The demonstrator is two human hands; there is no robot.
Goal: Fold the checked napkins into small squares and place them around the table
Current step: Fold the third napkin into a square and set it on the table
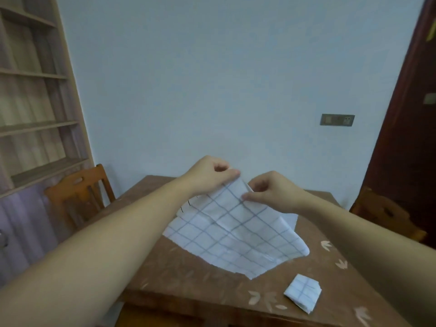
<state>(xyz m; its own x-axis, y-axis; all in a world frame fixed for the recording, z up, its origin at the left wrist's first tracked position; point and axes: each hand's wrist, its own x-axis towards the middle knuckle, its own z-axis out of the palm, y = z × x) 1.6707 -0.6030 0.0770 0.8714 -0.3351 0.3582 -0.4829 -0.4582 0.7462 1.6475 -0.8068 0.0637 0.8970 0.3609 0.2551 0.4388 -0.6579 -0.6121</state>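
- Whole view: soft and slightly blurred; fine detail of the weave and the hems is not readable
- Left hand (212,175): yours, raised over the far part of the table; thumb and forefinger pinch the top corner of the open checked napkin (236,232), other fingers curled in; the fingertips behind the cloth are hidden
- Right hand (271,192): just beside the left one, thumb and fingers pinching the cloth edge just below that same corner
- Pale layer (291,219): shows behind the right edge of the held cloth; you cannot tell whether it is a separate napkin or part of the same one
- Table (184,279): brown wood with pale leaf motifs; its far middle is covered by the cloth and your hands; it bears both napkins
- Open checked napkin, lie: hangs corner-up like a diamond, long axis running from the pinched corner down towards you; the lower part rests on the tabletop
- Folded napkin (303,292): small square, flat on the near right of the table, well apart from the open one, turned diagonal with one corner towards you
- Chair (77,192): at the table's left side, partly cut off by your forearm
- Second chair (387,215): at the right, dim and hard to make out
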